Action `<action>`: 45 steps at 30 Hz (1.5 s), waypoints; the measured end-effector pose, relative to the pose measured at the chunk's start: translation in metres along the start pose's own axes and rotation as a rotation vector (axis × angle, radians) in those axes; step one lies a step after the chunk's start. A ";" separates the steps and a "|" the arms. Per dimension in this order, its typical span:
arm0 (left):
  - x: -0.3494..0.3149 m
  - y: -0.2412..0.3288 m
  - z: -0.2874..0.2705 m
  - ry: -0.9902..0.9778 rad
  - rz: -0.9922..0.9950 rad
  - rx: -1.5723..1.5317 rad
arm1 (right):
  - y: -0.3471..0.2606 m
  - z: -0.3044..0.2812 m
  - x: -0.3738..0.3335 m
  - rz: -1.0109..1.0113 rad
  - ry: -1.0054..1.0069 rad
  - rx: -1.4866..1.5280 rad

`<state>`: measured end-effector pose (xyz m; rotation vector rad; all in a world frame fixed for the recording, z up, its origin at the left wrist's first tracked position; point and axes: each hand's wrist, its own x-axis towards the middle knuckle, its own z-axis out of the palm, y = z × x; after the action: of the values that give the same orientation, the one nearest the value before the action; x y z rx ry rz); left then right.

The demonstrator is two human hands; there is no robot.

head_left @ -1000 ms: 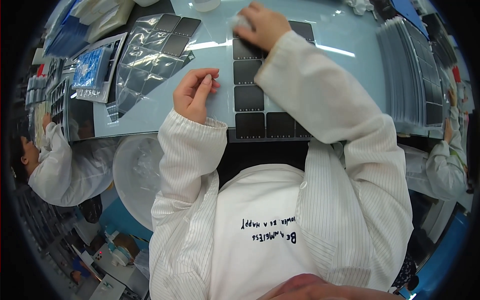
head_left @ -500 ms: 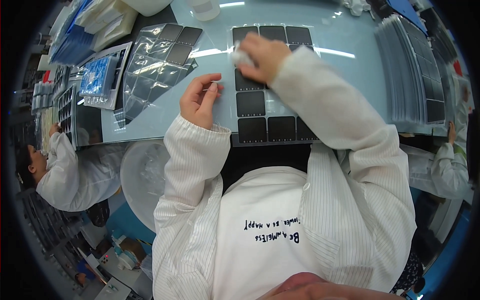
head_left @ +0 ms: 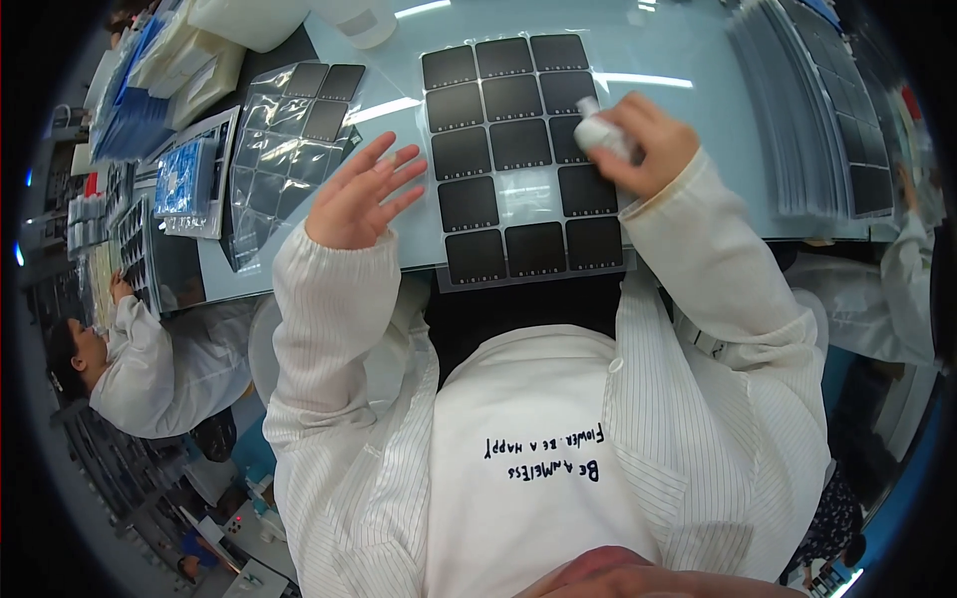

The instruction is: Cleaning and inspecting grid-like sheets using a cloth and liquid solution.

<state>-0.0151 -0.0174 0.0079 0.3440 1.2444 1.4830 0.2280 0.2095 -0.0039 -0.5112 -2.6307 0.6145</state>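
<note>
Curled around a small white bottle-shaped item (head_left: 610,140), my right hand (head_left: 654,149) is at the right edge of a clear sheet (head_left: 529,197) of dark square panels (head_left: 519,146), the item's narrow end apparently left free. The sheet lies flat at the glossy table's (head_left: 713,149) near edge, likely for easy reach; my empty left hand (head_left: 367,194), fingers spread, is just beside it.

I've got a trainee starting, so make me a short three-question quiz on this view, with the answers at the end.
1. Where is the gap among the black squares?
2. True or false: the left hand is empty.
3. The right hand holds: a) a black square, b) a white bottle, c) nothing.

Key: 1. middle column, second-nearest row; 2. true; 3. b.
</note>
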 end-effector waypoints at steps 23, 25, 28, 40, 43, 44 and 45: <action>0.086 -0.013 0.036 0.257 0.280 0.606 | 0.001 -0.039 -0.041 0.321 0.461 0.126; 0.090 -0.014 0.034 0.269 0.270 0.610 | 0.000 -0.037 -0.040 0.323 0.450 0.124; 0.089 -0.016 0.032 0.268 0.292 0.631 | -0.008 -0.031 -0.037 0.262 0.410 0.110; 0.023 -0.019 0.016 0.234 0.353 0.917 | -0.063 0.018 -0.032 0.131 0.102 -0.193; 0.004 -0.017 0.006 0.288 0.318 0.868 | -0.074 0.031 -0.026 -0.135 0.038 -0.098; -0.003 -0.014 0.005 0.309 0.348 0.838 | -0.075 0.023 -0.023 -0.036 -0.037 -0.057; -0.008 -0.012 -0.001 0.327 0.349 0.833 | -0.069 0.023 -0.021 -0.051 -0.043 -0.053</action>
<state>-0.0064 -0.0273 0.0009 0.9314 2.1326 1.2602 0.2175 0.1349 0.0042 -0.4493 -2.6980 0.5464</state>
